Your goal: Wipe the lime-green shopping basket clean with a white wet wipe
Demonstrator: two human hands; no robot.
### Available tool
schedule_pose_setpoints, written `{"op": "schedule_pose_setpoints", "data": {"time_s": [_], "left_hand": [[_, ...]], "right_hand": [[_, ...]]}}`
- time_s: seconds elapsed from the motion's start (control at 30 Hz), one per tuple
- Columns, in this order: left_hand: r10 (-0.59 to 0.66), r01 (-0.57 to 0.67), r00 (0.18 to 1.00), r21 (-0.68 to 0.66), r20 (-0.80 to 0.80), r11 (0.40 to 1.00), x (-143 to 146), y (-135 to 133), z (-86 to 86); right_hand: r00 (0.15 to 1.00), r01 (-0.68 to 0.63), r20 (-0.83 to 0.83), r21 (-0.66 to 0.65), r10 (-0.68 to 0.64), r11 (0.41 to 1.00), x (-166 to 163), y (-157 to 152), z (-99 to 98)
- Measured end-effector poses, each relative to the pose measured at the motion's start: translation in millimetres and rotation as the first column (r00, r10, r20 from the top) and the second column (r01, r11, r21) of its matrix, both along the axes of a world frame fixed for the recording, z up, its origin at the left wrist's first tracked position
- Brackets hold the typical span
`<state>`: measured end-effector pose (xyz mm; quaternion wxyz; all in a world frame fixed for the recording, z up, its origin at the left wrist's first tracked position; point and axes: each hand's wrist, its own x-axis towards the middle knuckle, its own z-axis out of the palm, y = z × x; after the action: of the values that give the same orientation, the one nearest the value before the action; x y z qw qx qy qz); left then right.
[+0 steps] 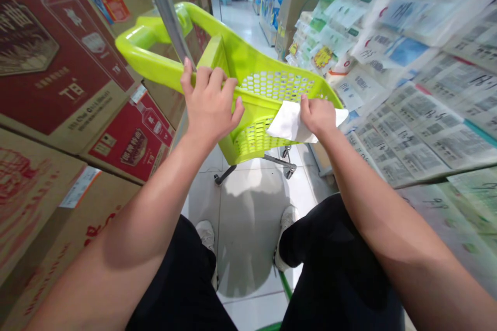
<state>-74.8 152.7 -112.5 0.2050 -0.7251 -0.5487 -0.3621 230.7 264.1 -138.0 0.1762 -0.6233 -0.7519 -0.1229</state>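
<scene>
A lime-green plastic shopping cart (272, 73) with perforated basket walls stands tilted in front of me. My left hand (209, 101) holds its near rim beside a grey metal pole, fingers hooked over the edge and thumb apart. Farther right, my right hand (320, 116) is closed on a white wipe (285, 121), either paper or cloth, pressed against the same rim. The fingertips of that hand are partly hidden. Under the basket, the cart's metal legs and small casters (290, 169) show.
Stacked cardboard liquor cartons (66, 51) line the left side closely. Packaged goods with handwritten prices (419, 98) are piled on the right. A tiled aisle (240, 20) runs ahead between shelves. My legs and white shoes (205, 232) straddle the floor below.
</scene>
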Motion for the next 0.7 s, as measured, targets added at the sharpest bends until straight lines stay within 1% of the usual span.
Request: {"op": "schedule_pose_setpoints", "data": {"time_s": [0.07,0.13,0.23,0.3,0.4,0.47,0.53,0.6,0.7], "left_hand": [[-0.027,0.026,0.999,0.025,0.039,0.999,2.3,2.1,0.2],[-0.035,0.035,0.996,-0.001,0.086,0.999,7.8,1.4,2.4],[-0.022,0.031,0.988,-0.061,0.153,0.998,19.9,-2.0,6.1],[-0.011,0.025,0.983,-0.074,0.185,0.997,27.7,-4.7,7.3],[0.022,-0.009,0.984,-0.078,0.177,0.997,32.3,-9.7,7.7],[0.050,-0.042,0.991,-0.060,0.125,0.997,28.3,-12.7,7.2],[0.062,-0.059,0.996,-0.037,0.065,0.998,20.2,-13.9,5.4],[0.060,-0.060,0.998,-0.034,0.020,0.998,12.0,-13.1,2.8],[0.078,-0.077,0.997,-0.031,0.015,0.997,6.2,-9.9,0.0]], "right_hand": [[1.000,0.006,0.003,0.001,-0.006,1.000,-12.5,-5.7,1.6],[1.000,-0.027,-0.011,-0.004,0.027,1.000,-34.7,-15.4,5.7],[0.984,-0.165,-0.061,0.015,0.166,0.986,-78.0,-32.9,15.4],[0.953,-0.281,-0.103,0.056,0.285,0.958,-105.6,-43.6,22.4],[0.904,-0.385,-0.158,0.107,0.398,0.917,-130.6,-52.7,29.4],[0.894,-0.399,-0.176,0.108,0.413,0.910,-131.5,-51.9,29.4],[0.905,-0.376,-0.177,0.091,0.387,0.922,-120.0,-45.3,25.2],[0.931,-0.315,-0.169,0.077,0.324,0.946,-98.1,-33.6,17.8],[0.967,-0.190,-0.161,0.073,0.199,0.979,-53.0,-10.2,4.9]]}}
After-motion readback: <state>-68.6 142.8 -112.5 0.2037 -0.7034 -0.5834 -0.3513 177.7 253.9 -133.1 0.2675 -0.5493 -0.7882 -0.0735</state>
